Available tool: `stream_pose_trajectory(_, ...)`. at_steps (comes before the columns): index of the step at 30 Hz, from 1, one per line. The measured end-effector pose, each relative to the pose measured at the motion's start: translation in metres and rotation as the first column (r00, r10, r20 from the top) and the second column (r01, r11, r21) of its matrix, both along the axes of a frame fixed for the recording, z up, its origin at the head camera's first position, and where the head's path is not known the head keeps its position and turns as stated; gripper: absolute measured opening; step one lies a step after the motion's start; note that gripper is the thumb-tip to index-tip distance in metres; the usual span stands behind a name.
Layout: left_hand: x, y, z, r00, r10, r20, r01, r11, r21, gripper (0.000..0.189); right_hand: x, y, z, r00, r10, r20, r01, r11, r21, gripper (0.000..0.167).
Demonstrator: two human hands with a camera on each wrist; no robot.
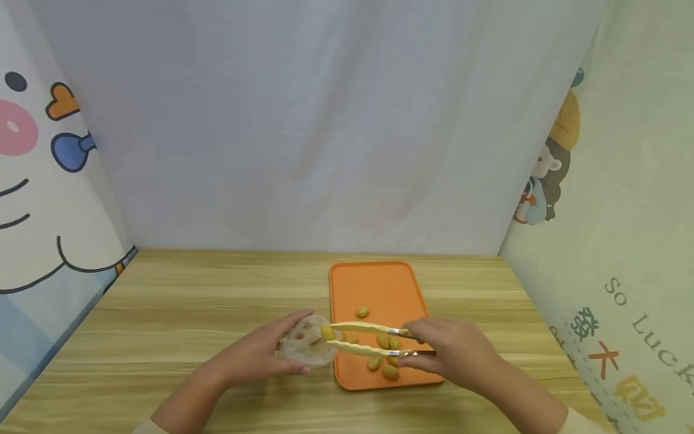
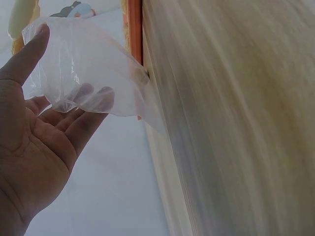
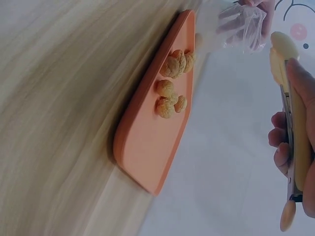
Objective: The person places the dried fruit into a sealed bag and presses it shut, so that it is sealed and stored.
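My left hand (image 1: 265,352) holds a clear plastic bag (image 2: 74,64) by its rim, thumb on one side and fingers on the other, with the bag's mouth spread. My right hand (image 1: 461,349) grips a pair of tongs (image 1: 360,349) with cream-coloured tips and metal parts. Between the tong tips, at the bag's mouth, sits a yellowish-brown round puff (image 1: 328,332). Several similar wrinkled puffs (image 3: 170,66) lie on the orange tray (image 1: 374,283) under the tongs. Whether any puff lies inside the bag, I cannot tell.
The tray rests on a wood-grain table (image 1: 228,289), to the right of the bag. One puff (image 1: 362,311) lies apart from the others, farther back. A pale curtain (image 1: 314,120) hangs behind the table, with printed cloths (image 1: 623,253) at both sides.
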State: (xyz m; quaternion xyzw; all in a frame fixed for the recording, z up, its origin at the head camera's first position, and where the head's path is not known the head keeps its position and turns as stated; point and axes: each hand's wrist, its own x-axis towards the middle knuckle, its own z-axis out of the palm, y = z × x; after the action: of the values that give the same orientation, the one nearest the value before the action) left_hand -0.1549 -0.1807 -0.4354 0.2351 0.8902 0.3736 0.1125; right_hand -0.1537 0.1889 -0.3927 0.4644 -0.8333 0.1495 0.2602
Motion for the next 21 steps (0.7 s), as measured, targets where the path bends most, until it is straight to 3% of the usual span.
stream_pose_trajectory(21,0.001,0.001,0.005,1.0,-0.008,0.01,0.008,1.0,-0.005,0.092,-0.002,-0.011,0.012,0.999,0.033,-0.006,-0.033,0.999,0.04,0.04)
